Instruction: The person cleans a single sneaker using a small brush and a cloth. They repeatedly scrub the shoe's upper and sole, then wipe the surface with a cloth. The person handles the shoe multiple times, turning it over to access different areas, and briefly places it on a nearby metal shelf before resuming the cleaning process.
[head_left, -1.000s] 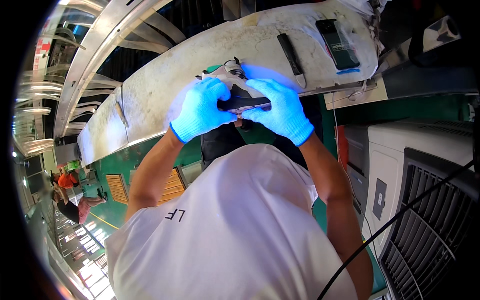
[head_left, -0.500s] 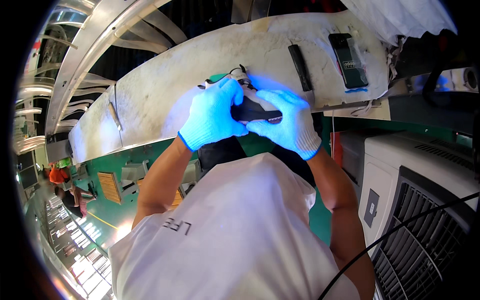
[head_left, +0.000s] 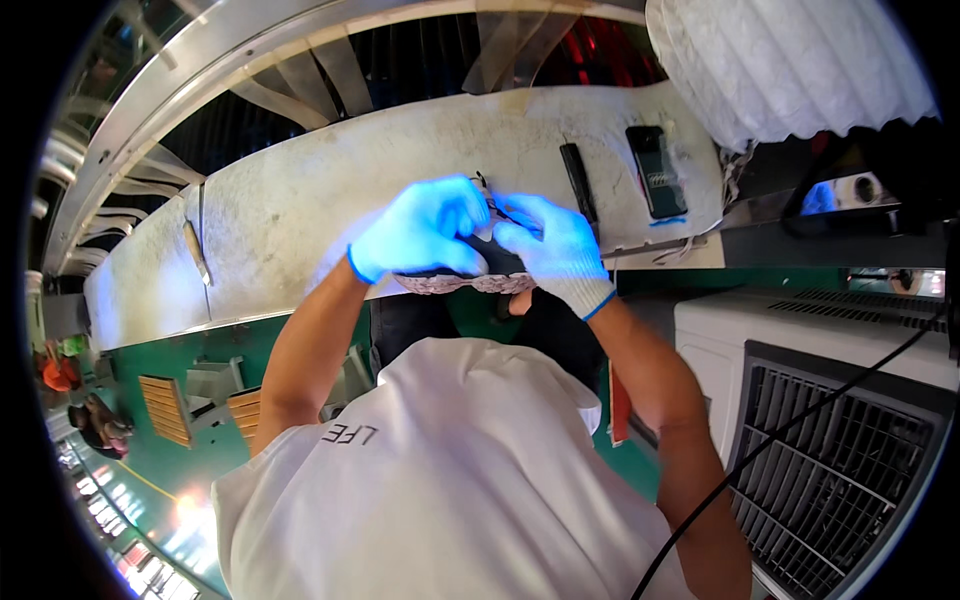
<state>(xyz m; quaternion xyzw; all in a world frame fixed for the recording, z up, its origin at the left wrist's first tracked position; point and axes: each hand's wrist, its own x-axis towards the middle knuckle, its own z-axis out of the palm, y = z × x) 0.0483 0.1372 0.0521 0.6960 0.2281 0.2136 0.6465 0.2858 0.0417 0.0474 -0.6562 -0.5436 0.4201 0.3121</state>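
A sneaker (head_left: 492, 260) with a dark upper and a pale, wavy sole is held at the near edge of the bench, sole edge toward me. On its left side is my left hand (head_left: 418, 232), in a white knitted glove lit blue, its thumb along the upper and its fingers curled over the top. My right hand (head_left: 556, 250), gloved the same way, closes on the other side with bent fingers by the laces. Both gloves hide much of the upper, and the fingertips at the laces are hard to make out.
The worn, pale bench (head_left: 290, 200) carries a wooden-handled tool (head_left: 196, 250) at left, a black-handled tool (head_left: 578, 182) and a dark phone (head_left: 656, 172) at right. A ribbed white duct (head_left: 790, 70) hangs at upper right. A grey grilled machine (head_left: 840, 440) stands at my right, crossed by a black cable (head_left: 770, 440).
The shoe has been turned, so its wavy sole edge now shows along the near side. Both hands have shifted their grip, the right fingers bending in toward the laces. The whole view has shifted.
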